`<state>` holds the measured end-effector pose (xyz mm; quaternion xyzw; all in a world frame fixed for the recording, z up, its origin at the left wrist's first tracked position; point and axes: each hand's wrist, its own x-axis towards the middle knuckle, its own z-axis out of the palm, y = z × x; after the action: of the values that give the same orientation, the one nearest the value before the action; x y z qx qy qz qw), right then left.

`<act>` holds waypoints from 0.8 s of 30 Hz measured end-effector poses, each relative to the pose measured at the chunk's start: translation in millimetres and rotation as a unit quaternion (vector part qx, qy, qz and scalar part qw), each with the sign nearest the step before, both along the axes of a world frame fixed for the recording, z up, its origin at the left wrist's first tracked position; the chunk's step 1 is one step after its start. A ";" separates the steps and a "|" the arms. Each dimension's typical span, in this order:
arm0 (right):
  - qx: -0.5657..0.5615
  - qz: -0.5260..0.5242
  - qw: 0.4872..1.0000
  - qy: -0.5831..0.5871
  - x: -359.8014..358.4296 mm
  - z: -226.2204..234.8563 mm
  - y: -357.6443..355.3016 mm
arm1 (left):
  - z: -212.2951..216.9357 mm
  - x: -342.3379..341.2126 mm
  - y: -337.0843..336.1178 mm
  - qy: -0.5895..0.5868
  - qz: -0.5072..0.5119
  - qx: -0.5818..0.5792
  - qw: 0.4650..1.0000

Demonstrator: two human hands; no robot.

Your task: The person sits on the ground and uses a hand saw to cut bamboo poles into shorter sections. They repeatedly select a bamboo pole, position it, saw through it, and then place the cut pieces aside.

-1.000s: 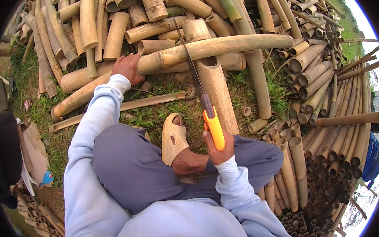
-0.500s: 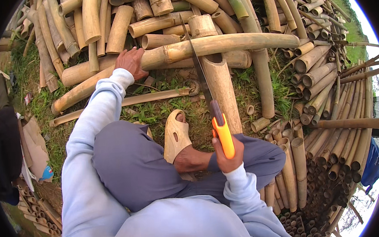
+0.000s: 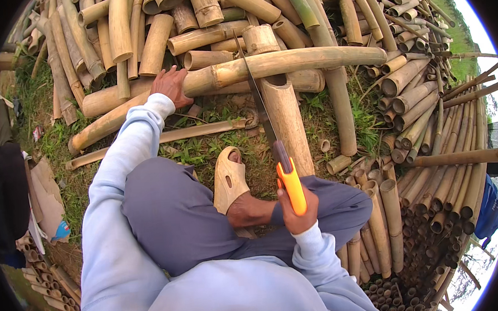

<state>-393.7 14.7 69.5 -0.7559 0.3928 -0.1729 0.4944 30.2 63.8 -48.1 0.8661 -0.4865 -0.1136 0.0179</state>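
Observation:
A long, slightly curved bamboo pole [image 3: 306,59] lies crosswise in front of me over other bamboo pieces. My left hand [image 3: 170,86] grips it left of the middle, with the fingers over its top. In my right hand [image 3: 299,211] is the orange handle of a hand saw [image 3: 261,106]. Its long dark blade crosses the pole near a joint, with the tip past the far side; how deep the teeth sit cannot be made out. Below the pole, a thick bamboo piece [image 3: 288,124] slopes toward me, its hollow upper end close under the pole.
Heaped bamboo lengths [image 3: 156,44] fill the far side. More bamboo is stacked [image 3: 413,88] on the right and stands upright [image 3: 392,221] by my right knee. A split bamboo strip [image 3: 185,132] lies on the grass before my sandalled foot [image 3: 229,179]. Cardboard [image 3: 48,187] lies at left.
The saw and my right hand have come slightly back toward me, the blade still across the pole. My left hand keeps its place on the pole.

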 end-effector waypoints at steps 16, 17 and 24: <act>-0.063 -0.026 0.995 -0.071 41.1 -2.2 0.2 | -6.4 3.6 2.3 0.004 -0.023 -0.024 0.999; -0.077 -0.027 0.994 -0.075 31.2 8.5 7.1 | -6.1 5.9 -1.0 0.004 -0.022 -0.029 0.999; -0.123 -0.015 0.991 -0.058 10.1 55.8 -0.9 | -5.9 -5.3 1.8 -0.011 -0.033 -0.079 0.996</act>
<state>-383.6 13.9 125.4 -0.7939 0.3502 -0.2706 0.4170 24.9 65.7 -54.0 0.8469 -0.5221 -0.0653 0.0773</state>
